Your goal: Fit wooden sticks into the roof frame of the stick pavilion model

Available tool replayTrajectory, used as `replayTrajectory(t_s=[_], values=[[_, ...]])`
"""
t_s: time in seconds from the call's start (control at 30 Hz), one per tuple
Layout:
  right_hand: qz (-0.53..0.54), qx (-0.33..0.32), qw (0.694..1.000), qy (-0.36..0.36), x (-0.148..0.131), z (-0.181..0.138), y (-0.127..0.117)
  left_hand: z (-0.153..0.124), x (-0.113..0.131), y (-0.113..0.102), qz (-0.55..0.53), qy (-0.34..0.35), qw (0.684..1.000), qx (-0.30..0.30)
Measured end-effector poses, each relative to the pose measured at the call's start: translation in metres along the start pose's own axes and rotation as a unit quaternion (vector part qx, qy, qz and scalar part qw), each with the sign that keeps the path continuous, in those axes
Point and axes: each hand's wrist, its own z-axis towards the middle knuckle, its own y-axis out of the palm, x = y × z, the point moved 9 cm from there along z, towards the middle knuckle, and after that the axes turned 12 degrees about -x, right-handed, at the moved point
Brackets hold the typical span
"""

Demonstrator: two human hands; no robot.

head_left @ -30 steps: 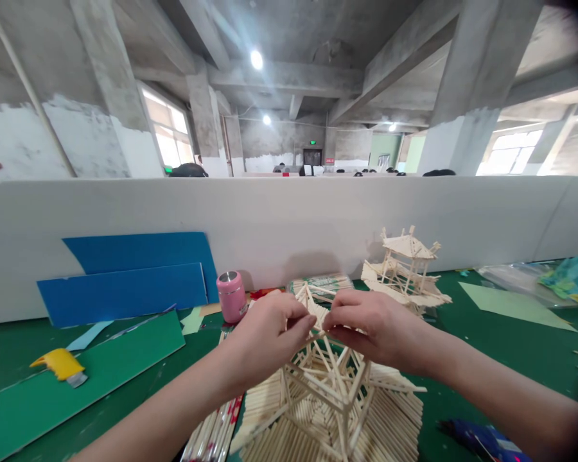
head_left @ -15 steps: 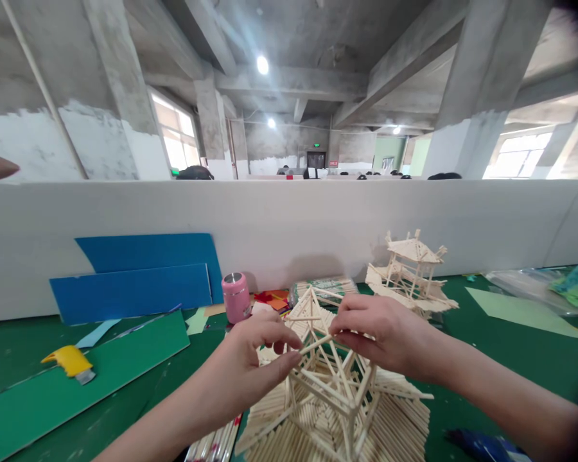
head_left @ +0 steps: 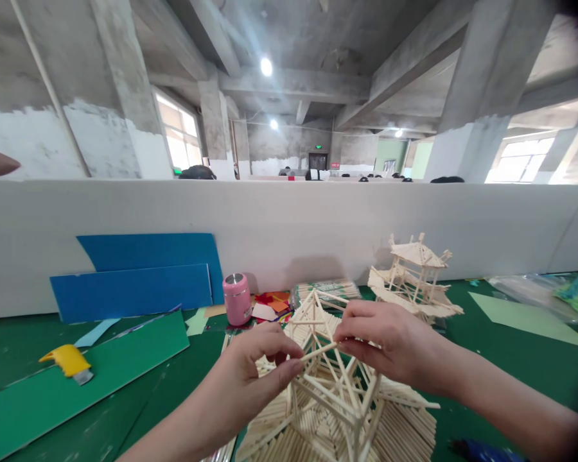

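Observation:
A short wooden stick (head_left: 319,351) lies across the upper frame of a pavilion model (head_left: 325,398) built from many pale sticks. My left hand (head_left: 257,362) pinches its left end between thumb and fingertips. At the other end, my right hand (head_left: 378,333) is closed with thumb and fingers around the stick's tip. The model's frame rises to a point just beyond my hands, and ribbed stick panels spread out around its base. My right hand hides part of the model's right side.
Behind stand a pink flask (head_left: 237,299), a pack of sticks (head_left: 325,292) and a second stick pavilion (head_left: 417,276). To the left are a yellow cutter (head_left: 66,361), a green board (head_left: 125,366) and blue boards (head_left: 135,292). A white partition (head_left: 289,218) runs behind the table.
The view has shifted slightly, so most things sit a little further right. Both hands keep hold of the stick at the frame, with hardly any movement relative to the model.

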Motion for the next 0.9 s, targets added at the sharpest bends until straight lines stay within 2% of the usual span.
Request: replayTrajectory(t_s=[0.9], values=[[0.001,0.004,1.000,0.002,0.0037,0.0002,0.0015,-0.0015,-0.0021,0.0010,0.006,0.006,1.000,0.000]])
